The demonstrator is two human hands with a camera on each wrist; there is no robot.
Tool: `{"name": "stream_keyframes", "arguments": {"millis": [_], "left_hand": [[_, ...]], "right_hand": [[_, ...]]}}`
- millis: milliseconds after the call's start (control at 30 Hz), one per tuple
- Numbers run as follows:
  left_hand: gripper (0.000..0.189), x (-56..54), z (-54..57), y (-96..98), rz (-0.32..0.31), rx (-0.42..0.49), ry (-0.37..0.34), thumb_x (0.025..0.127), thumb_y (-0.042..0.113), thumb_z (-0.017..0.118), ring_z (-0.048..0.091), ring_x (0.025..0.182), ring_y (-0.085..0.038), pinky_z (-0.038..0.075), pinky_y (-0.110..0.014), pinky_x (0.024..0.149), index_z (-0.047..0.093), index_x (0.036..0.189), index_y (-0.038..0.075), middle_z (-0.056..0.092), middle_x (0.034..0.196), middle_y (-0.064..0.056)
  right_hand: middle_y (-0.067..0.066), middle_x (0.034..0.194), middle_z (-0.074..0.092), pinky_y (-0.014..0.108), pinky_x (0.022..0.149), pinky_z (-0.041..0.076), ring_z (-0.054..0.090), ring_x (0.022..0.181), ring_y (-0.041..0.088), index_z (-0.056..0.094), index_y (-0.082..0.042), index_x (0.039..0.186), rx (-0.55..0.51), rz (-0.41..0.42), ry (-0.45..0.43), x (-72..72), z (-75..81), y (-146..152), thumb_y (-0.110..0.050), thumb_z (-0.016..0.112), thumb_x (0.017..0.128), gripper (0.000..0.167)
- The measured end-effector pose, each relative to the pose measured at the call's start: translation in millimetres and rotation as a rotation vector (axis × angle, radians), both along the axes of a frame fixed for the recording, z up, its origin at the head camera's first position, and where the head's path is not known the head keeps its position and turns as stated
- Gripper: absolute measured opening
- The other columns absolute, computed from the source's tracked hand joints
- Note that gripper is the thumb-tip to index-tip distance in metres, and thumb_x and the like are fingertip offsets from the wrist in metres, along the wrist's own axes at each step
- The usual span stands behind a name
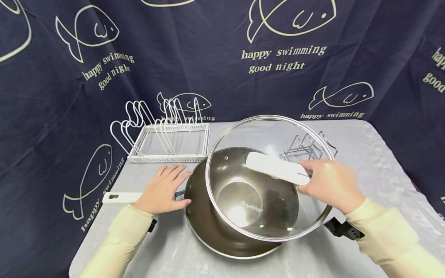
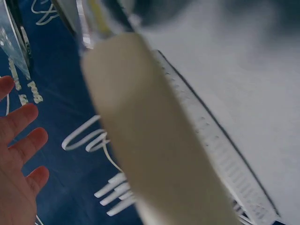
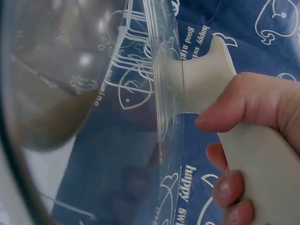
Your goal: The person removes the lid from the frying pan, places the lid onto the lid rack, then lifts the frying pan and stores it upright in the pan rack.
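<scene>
A dark brown frying pan (image 1: pixel 203 220) lies on the grey table with its white handle (image 1: pixel 121 198) pointing left. My left hand (image 1: pixel 163 191) is spread over the handle's inner end, fingertips at the pan's rim; its fingers are extended in the left wrist view, with the pale handle (image 2: pixel 145 131) beside them. My right hand (image 1: pixel 328 183) grips the white handle (image 1: pixel 276 168) of a clear glass lid (image 1: pixel 226 210). The lid is held tilted above the pan, overlapping its right part. In the right wrist view, thumb and fingers wrap the lid handle (image 3: pixel 253 154).
A white wire rack (image 1: pixel 167 158) stands at the back left of the table (image 1: pixel 361 154). Behind the lid, at the back right, is a small silver wire rack (image 1: pixel 328 141). A dark blue curtain (image 1: pixel 208 58) with fish drawings hangs behind.
</scene>
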State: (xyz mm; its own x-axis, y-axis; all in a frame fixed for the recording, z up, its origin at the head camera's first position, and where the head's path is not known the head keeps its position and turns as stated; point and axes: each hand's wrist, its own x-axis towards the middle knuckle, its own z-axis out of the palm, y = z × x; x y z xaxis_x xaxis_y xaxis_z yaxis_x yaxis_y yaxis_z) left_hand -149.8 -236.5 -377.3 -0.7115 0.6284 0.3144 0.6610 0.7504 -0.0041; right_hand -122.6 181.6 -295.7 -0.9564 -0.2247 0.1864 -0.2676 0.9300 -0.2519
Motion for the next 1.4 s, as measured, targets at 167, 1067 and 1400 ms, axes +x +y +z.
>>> {"name": "stream_keyframes", "arguments": {"millis": [167,1067,1400], "left_hand": [[0.074,-6.4,8.4,13.4,-0.03,-0.01,0.0,0.074,0.053,0.062,0.045,0.123,-0.036,0.03,-0.053,0.105,0.053,0.133,0.009,0.052,0.134,-0.016],[0.076,-48.4,38.4,66.9,-0.178,-0.114,0.037,0.074,0.055,0.062,0.047,0.121,-0.033,0.038,-0.05,0.098,0.051,0.135,0.01,0.054,0.131,-0.015],[0.075,-60.8,41.9,92.8,-0.177,-0.135,0.195,0.074,0.056,0.061,0.047,0.121,-0.033,0.039,-0.05,0.097,0.052,0.134,0.013,0.055,0.131,-0.014]], "right_hand": [[0.004,0.074,0.067,0.034,0.038,0.033,0.056,0.056,0.022,0.072,-0.01,0.106,0.041,-0.006,0.079,2.9,9.4,11,-0.02,0.075,0.055,0.052],[0.002,0.051,0.044,0.033,0.033,0.014,0.037,0.038,0.022,0.064,-0.007,0.078,0.146,0.168,0.751,5.4,45.9,69,-0.029,0.048,0.061,0.032],[0.003,0.051,0.035,0.039,0.036,0.017,0.032,0.041,0.028,0.055,-0.005,0.08,0.205,0.251,0.827,9.2,62.7,78,-0.038,0.031,0.081,0.041]]}}
